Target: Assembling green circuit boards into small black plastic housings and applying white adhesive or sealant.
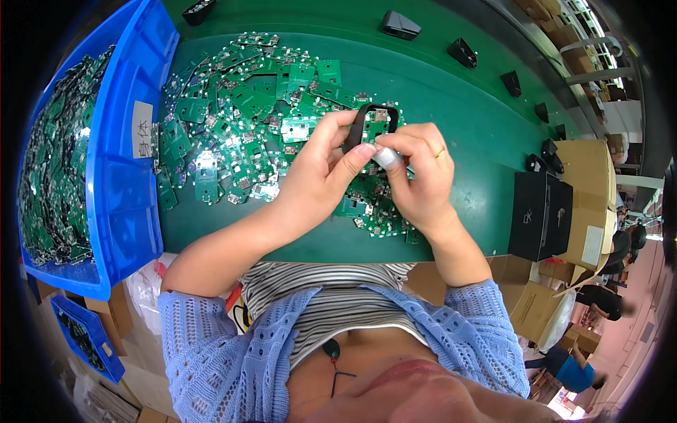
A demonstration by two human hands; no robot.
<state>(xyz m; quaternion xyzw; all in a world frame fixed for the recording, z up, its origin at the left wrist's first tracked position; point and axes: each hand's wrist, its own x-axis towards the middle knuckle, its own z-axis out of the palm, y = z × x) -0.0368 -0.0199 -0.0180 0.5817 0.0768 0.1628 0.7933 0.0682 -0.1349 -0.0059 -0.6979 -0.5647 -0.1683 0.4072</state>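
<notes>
My left hand (314, 175) is closed around a small black plastic housing (357, 128), held just above the table. A green circuit board (378, 121) with metal connectors sits inside the housing's frame. From the other side, my right hand (427, 173) pinches at the board's near edge, its fingertips meeting my left thumb. A white wrap (386, 158) covers one right-hand digit, and a ring is on a finger. My fingers hide the lower part of the housing. Loose green circuit boards (257, 102) lie heaped to the left of and beneath my hands.
On the left stands a blue bin (125, 190) full of circuit boards; a smaller blue bin (88, 338) is below. Several black housings (400, 25) are spaced along the far green surface. At right are a black box (539, 215) and cardboard boxes (584, 194). People (575, 370) are farther off.
</notes>
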